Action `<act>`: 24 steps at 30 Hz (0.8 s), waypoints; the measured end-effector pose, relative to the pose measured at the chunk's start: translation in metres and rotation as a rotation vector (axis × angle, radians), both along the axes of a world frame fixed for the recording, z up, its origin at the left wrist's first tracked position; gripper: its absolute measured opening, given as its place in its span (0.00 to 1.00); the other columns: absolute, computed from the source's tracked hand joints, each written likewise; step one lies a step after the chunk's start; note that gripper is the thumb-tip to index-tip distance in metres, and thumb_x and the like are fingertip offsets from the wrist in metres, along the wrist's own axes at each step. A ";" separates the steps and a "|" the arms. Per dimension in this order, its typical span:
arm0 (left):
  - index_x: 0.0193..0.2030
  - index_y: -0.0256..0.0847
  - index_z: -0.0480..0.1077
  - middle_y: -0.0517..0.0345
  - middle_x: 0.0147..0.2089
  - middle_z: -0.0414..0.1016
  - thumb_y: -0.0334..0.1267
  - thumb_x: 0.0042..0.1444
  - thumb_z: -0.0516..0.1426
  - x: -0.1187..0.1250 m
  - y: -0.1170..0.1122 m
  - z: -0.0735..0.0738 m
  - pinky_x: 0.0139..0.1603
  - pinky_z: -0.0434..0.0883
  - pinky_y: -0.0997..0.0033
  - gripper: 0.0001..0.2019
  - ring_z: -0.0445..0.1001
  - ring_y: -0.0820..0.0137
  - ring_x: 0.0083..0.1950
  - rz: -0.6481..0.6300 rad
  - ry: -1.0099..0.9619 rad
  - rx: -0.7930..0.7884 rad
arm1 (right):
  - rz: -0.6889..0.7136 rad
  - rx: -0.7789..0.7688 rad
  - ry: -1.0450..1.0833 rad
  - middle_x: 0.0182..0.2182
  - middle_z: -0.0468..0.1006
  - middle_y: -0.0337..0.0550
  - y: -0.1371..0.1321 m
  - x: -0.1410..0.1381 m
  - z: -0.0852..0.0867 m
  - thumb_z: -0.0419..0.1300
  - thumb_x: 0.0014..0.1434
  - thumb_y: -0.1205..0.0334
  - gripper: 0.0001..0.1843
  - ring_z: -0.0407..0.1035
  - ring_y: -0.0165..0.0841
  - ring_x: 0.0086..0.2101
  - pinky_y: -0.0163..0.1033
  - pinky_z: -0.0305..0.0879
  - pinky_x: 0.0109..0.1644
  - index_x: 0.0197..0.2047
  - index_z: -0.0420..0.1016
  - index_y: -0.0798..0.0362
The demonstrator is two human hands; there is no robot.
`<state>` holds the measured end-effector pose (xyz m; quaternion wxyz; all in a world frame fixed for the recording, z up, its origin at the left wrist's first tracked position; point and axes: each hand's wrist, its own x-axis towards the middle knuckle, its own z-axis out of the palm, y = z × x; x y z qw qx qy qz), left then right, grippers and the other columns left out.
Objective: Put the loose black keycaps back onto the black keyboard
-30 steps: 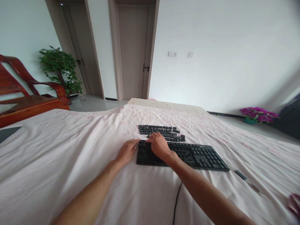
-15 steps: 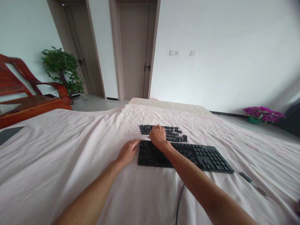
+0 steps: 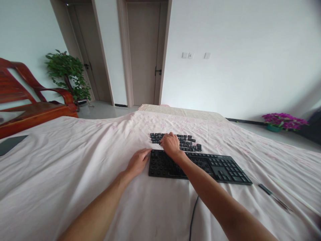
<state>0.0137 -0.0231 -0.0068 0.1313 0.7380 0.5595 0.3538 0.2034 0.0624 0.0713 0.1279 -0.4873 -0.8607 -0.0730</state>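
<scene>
Head view: right hand (image 3: 171, 144) over loose keycaps (image 3: 188, 144); can't tell whether its grip holds one.
Keyboard (image 3: 222, 167) lies mid-way on the cloth-covered surface (image 3: 120, 211), just nearer than the keycaps. Left hand (image 3: 137, 162) flat, seemingly holding nothing, fingertips at the keyboard's far left corner. Best practice: pinch by the sides, neighbours undisturbed. Past far right edge: green pot (image 3: 274, 128), purple flowers (image 3: 286, 121) in it.
</scene>
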 end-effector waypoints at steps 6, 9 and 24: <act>0.60 0.44 0.69 0.54 0.61 0.71 0.27 0.57 0.50 0.001 -0.001 0.000 0.68 0.58 0.58 0.24 0.67 0.66 0.63 -0.020 -0.018 -0.007 | 0.107 -0.030 0.217 0.40 0.78 0.37 -0.034 0.033 0.001 0.63 0.59 0.56 0.08 0.63 0.35 0.42 0.37 0.57 0.48 0.41 0.82 0.40; 0.60 0.43 0.69 0.53 0.62 0.71 0.28 0.58 0.50 0.001 -0.001 -0.001 0.67 0.59 0.59 0.24 0.66 0.66 0.63 -0.013 -0.016 -0.010 | 0.154 -0.042 0.231 0.38 0.78 0.38 -0.046 0.039 -0.007 0.64 0.58 0.56 0.08 0.63 0.36 0.41 0.37 0.58 0.47 0.41 0.83 0.40; 0.61 0.44 0.68 0.53 0.62 0.71 0.30 0.59 0.50 0.000 -0.001 -0.002 0.67 0.59 0.59 0.23 0.66 0.65 0.63 -0.013 -0.024 -0.004 | 0.176 -0.061 0.174 0.37 0.77 0.42 -0.053 0.028 -0.015 0.61 0.61 0.57 0.09 0.63 0.37 0.42 0.39 0.58 0.47 0.42 0.82 0.42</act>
